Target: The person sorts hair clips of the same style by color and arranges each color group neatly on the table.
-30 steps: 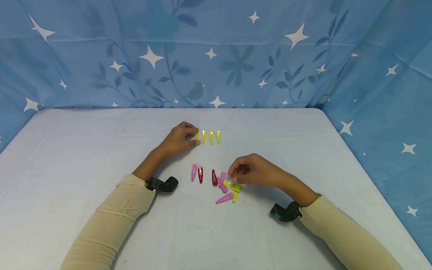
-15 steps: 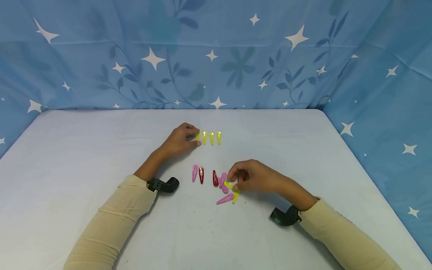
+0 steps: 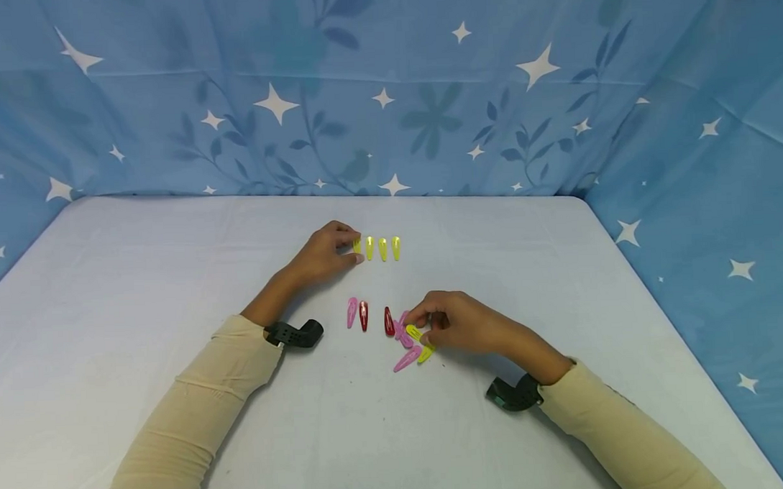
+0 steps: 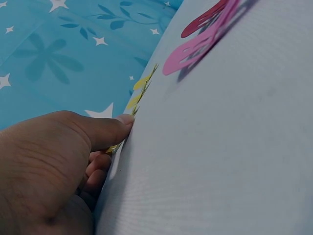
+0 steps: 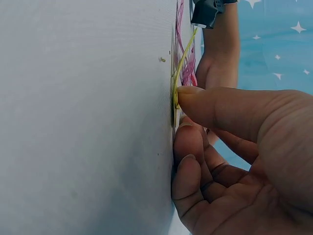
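Four-sided order aside, several yellow snap hair clips (image 3: pixel 383 249) stand in a row toward the back of the white table. At the row's left end my left hand (image 3: pixel 327 254) holds the leftmost yellow clip (image 3: pixel 357 246) between thumb and fingers, partly hiding it. My right hand (image 3: pixel 462 321) is at a loose pile, its thumb and finger on a yellow hair clip (image 3: pixel 414 333); in the right wrist view the thumb presses on that clip (image 5: pixel 177 93). Beneath lies another yellow clip (image 3: pixel 425 355), touching a pink clip (image 3: pixel 407 359). More pink clips (image 3: pixel 404 337) are partly covered by the fingers.
A red clip (image 3: pixel 388 321) lies at the pile's left. Farther left, a pink clip (image 3: pixel 351 313) and a red clip (image 3: pixel 364 316) lie side by side. A blue patterned curtain (image 3: pixel 386 93) borders the white table (image 3: pixel 346 433) at the back and sides.
My right hand has lowered slightly toward me onto the yellow clip. The lower yellow and pink clips have turned a little. My left hand stays at the row.
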`<state>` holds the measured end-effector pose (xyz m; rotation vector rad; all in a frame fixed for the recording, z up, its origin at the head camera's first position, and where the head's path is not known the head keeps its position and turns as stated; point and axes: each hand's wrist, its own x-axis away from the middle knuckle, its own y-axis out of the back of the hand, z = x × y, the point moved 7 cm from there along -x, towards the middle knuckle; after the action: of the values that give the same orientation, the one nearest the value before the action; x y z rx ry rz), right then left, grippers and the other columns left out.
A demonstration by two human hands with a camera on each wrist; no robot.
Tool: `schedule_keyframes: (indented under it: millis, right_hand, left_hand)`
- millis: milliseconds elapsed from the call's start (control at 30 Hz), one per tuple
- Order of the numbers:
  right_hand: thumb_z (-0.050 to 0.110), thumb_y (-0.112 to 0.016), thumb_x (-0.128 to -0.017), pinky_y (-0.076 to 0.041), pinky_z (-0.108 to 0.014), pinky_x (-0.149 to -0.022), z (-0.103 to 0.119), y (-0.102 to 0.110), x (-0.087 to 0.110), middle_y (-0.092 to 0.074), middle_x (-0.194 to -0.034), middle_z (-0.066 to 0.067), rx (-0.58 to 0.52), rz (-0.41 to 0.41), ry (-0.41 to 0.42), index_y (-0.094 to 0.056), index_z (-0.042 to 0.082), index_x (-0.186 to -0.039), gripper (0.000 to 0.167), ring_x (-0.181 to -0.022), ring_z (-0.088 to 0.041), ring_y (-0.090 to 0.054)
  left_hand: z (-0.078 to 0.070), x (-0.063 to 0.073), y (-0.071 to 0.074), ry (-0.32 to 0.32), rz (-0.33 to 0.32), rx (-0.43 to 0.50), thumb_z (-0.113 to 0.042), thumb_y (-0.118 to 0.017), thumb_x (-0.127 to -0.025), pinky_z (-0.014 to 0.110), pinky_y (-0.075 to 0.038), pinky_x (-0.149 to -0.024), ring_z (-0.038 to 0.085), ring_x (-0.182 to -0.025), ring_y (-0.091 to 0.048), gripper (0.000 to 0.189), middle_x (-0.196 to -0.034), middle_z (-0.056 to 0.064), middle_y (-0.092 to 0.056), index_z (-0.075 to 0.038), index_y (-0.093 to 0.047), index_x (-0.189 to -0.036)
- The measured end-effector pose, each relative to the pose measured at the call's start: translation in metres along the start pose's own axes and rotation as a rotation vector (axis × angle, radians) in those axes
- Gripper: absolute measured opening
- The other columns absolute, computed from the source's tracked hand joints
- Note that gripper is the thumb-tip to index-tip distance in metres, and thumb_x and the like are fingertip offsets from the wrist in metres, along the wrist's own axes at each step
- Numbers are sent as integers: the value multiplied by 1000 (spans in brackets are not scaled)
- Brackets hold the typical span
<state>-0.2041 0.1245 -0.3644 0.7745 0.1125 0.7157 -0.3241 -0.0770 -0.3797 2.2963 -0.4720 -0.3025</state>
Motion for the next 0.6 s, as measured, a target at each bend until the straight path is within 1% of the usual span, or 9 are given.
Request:
schedule_keyframes:
  millis: [133, 233, 400, 600]
  right_hand:
    - [1, -71, -87, -49, -21, -69, 2, 0, 1, -65, -100, -2, 18, 0, 34, -70, 10, -114, 28, -78, -13, -53]
    - [0, -70, -87, -49, -22, -69, 3, 1, 1, -63, -96, -1, 28, -10, 42, -68, 11, -111, 26, -79, -13, -53]
    - [0, -69, -87, -50, -21, -70, 1, 3, 1, -61, -88, 1, 40, -42, 19, -67, 12, -107, 24, -80, -13, -54]
    - [1, -71, -87, -52, -21, -72, 0, 5, 0, -62, -88, 1, 24, -59, 7, -68, 11, -105, 20, -82, -14, -57]
  left_hand:
    - [0, 0, 0, -1, 2, -7, -16, -67, -92, 48, -41, -107, 35, -125, -50, 52, -134, 21, -51, 3, -54, -139]
    - [0, 0, 0, 5, 4, 6, -16, -67, -92, 48, -40, -107, 35, -126, -50, 52, -134, 21, -51, 3, -54, -139]
    - [1, 0, -1, 4, 5, 23, -16, -67, -92, 48, -40, -108, 34, -126, -49, 51, -134, 20, -51, 2, -55, -138]
    - [3, -1, -1, 8, 2, 23, -16, -67, -92, 47, -40, -108, 34, -126, -50, 51, -134, 19, -51, 2, -55, -138]
